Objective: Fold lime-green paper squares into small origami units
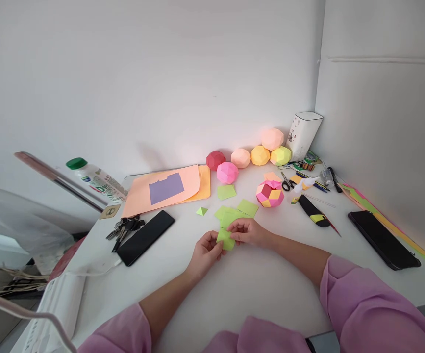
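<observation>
Green paper (pixel 227 241), a small piece, sits just below the centre of the frame, held up between both hands. The left hand (pixel 207 252) pinches its lower left part between thumb and curled fingers; the right hand (pixel 251 232), fingers bent and nearly closed, grips its right edge. Just above, loose green sheets (pixel 249 208) overlap on the white table (pixel 256 284), with a little green pyramid (pixel 202 211) to their left. Right of centre lies a multicoloured ball (pixel 270 194), near a glue bottle (pixel 296 194). Plain paper balls (pixel 227 173) line the back, above centre. Left of centre, a black phone (pixel 146 238) lies beside keys (pixel 126 227).
</observation>
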`<state>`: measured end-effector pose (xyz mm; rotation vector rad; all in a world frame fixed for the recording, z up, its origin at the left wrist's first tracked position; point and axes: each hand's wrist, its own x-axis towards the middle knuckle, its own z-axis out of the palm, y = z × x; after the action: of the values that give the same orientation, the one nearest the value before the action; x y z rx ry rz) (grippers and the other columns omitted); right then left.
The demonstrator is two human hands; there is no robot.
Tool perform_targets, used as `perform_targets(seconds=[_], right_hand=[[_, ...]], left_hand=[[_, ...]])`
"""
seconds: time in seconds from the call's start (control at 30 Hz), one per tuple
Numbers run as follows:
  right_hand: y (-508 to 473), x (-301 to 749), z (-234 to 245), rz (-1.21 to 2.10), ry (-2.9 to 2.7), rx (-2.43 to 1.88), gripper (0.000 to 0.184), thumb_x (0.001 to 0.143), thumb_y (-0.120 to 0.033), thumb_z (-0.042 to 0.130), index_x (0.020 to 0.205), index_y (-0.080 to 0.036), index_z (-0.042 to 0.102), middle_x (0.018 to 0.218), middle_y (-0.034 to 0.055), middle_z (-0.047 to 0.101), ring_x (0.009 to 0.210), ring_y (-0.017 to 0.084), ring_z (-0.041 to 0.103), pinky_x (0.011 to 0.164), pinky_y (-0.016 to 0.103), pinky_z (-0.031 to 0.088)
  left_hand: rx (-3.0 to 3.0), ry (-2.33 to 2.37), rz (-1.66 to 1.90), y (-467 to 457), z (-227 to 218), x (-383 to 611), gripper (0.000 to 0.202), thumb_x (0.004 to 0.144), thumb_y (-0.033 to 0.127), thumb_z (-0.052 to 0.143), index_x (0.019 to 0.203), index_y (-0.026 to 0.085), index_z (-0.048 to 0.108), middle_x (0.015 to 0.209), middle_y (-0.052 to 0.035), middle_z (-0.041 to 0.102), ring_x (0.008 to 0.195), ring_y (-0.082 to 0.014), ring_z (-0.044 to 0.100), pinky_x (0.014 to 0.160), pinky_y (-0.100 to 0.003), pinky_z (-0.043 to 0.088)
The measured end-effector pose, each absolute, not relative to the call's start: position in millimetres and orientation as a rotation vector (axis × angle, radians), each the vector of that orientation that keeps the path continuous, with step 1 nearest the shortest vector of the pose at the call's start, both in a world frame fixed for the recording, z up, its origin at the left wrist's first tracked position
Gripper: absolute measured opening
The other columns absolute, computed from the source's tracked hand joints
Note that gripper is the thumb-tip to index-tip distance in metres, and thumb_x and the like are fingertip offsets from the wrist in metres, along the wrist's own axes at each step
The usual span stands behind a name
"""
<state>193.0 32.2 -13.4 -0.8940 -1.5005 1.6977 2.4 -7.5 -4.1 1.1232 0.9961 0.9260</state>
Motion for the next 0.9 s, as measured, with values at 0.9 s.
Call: perform_targets(seconds=[0.9], right_hand=[[31,193,-15,1.657,-1.57,-0.904,0.026,0.071,-0.036,0.07,0.084,-0.015,0.067,0.071,0.001,0.062,0.06,0.011,0.056,0.059,0.025,0.047]], left_hand=[[1.156,1.023,0.926,-9,-10,4,0.035,0.072,0.041,0.067,0.098,0.019,0.057,0.071,0.0012,0.056,0.057,-0.0101,0.05,0.052,-0.022,0.042]])
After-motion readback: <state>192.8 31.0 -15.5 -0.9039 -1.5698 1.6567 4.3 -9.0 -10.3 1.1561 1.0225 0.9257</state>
